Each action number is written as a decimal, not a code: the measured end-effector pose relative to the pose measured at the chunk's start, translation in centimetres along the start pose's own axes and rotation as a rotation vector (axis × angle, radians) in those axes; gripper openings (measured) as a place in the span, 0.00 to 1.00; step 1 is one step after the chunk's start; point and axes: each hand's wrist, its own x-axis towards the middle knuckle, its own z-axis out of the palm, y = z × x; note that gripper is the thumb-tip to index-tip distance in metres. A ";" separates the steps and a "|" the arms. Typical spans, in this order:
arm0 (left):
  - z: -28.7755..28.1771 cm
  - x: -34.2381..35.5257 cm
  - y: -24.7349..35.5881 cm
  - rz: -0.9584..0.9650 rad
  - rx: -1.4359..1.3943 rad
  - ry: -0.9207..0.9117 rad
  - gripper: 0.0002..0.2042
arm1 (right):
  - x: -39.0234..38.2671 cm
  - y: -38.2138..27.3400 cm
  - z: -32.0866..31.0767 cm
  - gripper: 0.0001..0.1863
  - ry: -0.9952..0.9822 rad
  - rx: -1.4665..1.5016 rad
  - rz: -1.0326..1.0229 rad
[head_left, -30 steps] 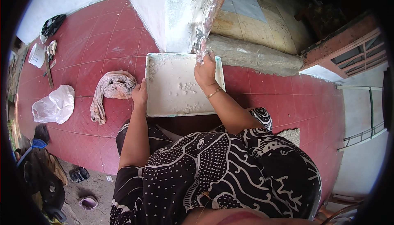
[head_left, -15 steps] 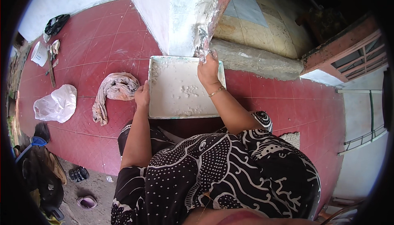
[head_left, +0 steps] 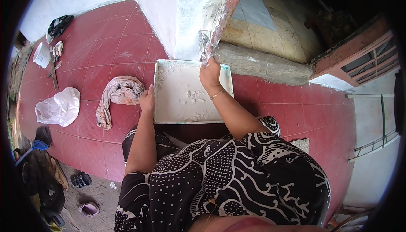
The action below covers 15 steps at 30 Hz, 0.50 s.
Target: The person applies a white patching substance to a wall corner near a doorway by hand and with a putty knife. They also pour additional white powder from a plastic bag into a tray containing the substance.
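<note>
A shallow rectangular tray [head_left: 157, 115] sits in front of me, with wet whitish plaster [head_left: 177, 88] spread in it and lumps near its middle and lower edge. My left hand [head_left: 146, 100] grips the tray's left rim. In my right hand [head_left: 210, 75] is a plaster-smeared putty knife [head_left: 205, 45], its blade against the lower corner of the white wall [head_left: 189, 24]. The wall's edge there is rough and patchy. The right fingers close round the handle, which they mostly hide.
A crumpled stained cloth [head_left: 120, 90] lies left of the tray, a white plastic bag [head_left: 59, 107] beyond it. Farther left are a white bucket [head_left: 42, 55], a wooden stick [head_left: 53, 73] and a black bag [head_left: 60, 25]. A raised concrete sill [head_left: 262, 62] borders the doorway at right.
My right hand and the putty knife have shifted slightly left and down along the wall corner. My left hand stays on the tray rim.
</note>
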 end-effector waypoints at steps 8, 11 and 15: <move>-0.6 -1.5 2.1 -0.003 0.056 0.009 0.24 | 6.9 -4.6 -2.2 0.14 0.085 0.009 -0.057; -2.1 -2.0 2.9 0.092 0.101 0.153 0.23 | 4.2 -0.6 -0.2 0.10 0.029 -0.030 -0.090; -10.4 -1.8 2.2 0.294 -0.057 0.402 0.16 | -1.9 2.4 -0.1 0.16 -0.090 -0.072 0.001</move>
